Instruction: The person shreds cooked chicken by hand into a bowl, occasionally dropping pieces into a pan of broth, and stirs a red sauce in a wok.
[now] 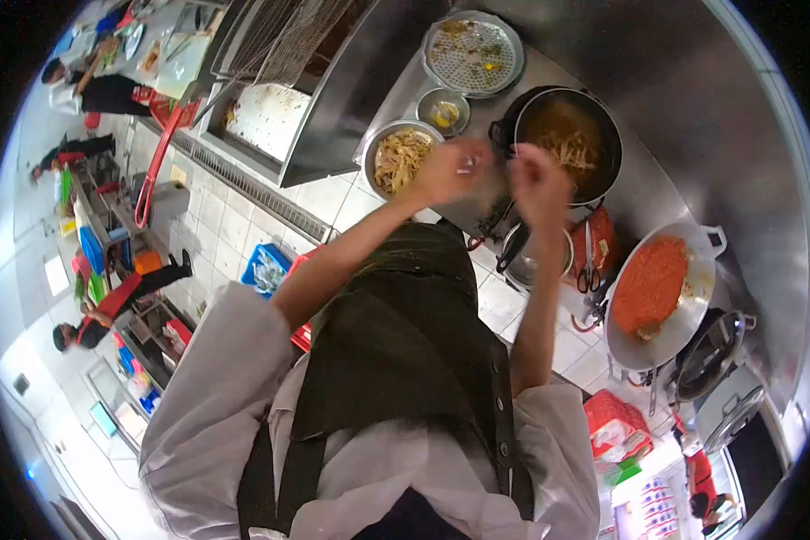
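My left hand [454, 171] is above the gap between a metal bowl of shredded, pale brown food [403, 160] and a dark pan. Its fingers are curled and blurred, with a small shiny spot on them. Near the lower left rim of the dark pan [619, 148] is my right hand [542, 184], its fingers drawn together. Motion blur hides what either hand may hold. Brown liquid and shredded food [571, 151] lie in the pan. A small bowl with yellow liquid [444, 112] stands beyond my left hand.
A perforated round tray [473, 54] stands at the back. To the right are scissors [589, 261], a lidded pot [522, 256] and a large pan of red sauce [652, 288]. A blue crate [265, 268] sits on the floor. Several people work at the far left and lower right.
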Demonstrator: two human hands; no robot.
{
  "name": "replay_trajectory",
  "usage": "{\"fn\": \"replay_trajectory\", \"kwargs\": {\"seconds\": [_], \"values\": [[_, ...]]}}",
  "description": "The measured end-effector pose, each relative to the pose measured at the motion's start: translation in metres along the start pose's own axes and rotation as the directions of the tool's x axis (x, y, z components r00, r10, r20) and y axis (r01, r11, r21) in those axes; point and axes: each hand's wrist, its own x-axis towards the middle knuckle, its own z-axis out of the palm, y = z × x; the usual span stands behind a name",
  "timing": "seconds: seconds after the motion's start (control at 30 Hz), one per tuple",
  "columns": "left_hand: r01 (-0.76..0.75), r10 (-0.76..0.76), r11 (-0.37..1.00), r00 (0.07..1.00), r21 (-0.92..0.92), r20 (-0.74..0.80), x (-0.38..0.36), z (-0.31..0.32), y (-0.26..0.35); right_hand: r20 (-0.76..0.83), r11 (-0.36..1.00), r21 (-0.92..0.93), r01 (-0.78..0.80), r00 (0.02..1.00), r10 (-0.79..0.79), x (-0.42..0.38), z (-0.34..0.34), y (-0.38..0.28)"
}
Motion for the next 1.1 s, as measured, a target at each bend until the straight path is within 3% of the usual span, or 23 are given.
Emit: {"fn": "replay_trajectory", "kwargs": {"seconds": [0.07,0.1,0.13,0.17,0.27,0.33,0.4,0.5,0.6,0.63,0.73,0.77,0.87,0.97,1.07,1.1], "values": [[0.191,-0.188,0.982,0.967,0.001,-0.173,-0.045,0.002,-0.099,0.315,0.988,0.094,-0.123,0.945,0.088,-0.006,0.065,-0.005],[0.279,-0.263,0.96,0.926,0.018,-0.271,-0.067,0.01,-0.159,0.437,0.985,-0.156,0.069,0.899,0.007,-0.003,0.113,0.021],[0.428,-0.415,0.904,0.87,-0.008,-0.267,-0.093,-0.002,-0.177,0.378,0.973,-0.143,0.183,0.918,-0.117,-0.008,0.167,0.049],[0.445,-0.434,0.895,0.864,-0.014,-0.256,-0.112,-0.006,-0.194,0.384,0.944,-0.298,0.14,0.923,-0.016,-0.012,0.203,0.06],[0.447,-0.427,0.894,0.827,-0.034,-0.366,-0.135,0.001,-0.234,0.284,0.895,-0.379,0.236,0.95,-0.13,-0.019,0.246,0.091],[0.545,-0.537,0.836,0.79,-0.065,-0.295,-0.136,-0.007,-0.214,0.338,0.928,-0.303,0.216,0.935,-0.107,-0.015,0.262,0.116],[0.445,-0.488,0.872,0.822,-0.202,-0.294,-0.134,0.002,-0.228,0.438,0.963,-0.21,0.168,0.897,-0.061,-0.014,0.262,0.134],[0.45,-0.531,0.833,0.813,-0.321,-0.238,-0.118,0.019,-0.228,0.44,0.982,-0.15,-0.112,0.882,0.168,-0.009,0.233,0.111],[0.336,-0.366,0.927,0.906,-0.167,-0.212,-0.108,0.016,-0.205,0.386,0.985,-0.017,-0.169,0.908,0.163,-0.014,0.224,0.114],[0.24,-0.31,0.936,0.91,-0.258,-0.276,-0.106,0.015,-0.196,0.452,0.986,0.009,-0.169,0.88,0.146,-0.011,0.222,0.122],[0.368,-0.492,0.783,0.859,-0.502,-0.138,-0.106,-0.004,-0.172,0.39,0.989,0.01,-0.146,0.912,0.131,-0.009,0.219,0.129],[0.382,-0.52,0.776,0.838,-0.501,-0.166,-0.106,-0.007,-0.164,0.432,0.972,0.028,-0.235,0.879,0.201,-0.008,0.214,0.123],[0.402,-0.484,0.847,0.854,-0.348,-0.191,-0.107,-0.002,-0.173,0.287,0.99,-0.065,-0.124,0.948,0.138,-0.011,0.224,0.13],[0.438,-0.48,0.875,0.841,-0.206,-0.251,-0.109,-0.007,-0.164,0.413,0.981,-0.102,-0.163,0.89,0.191,-0.006,0.223,0.11],[0.356,-0.513,0.775,0.838,-0.523,-0.189,-0.116,0.004,-0.182,0.403,0.98,-0.198,-0.029,0.909,0.108,-0.006,0.238,0.139],[0.375,-0.525,0.769,0.832,-0.518,-0.177,-0.118,0.005,-0.185,0.364,0.983,-0.18,-0.043,0.925,0.107,-0.007,0.244,0.149]]}}
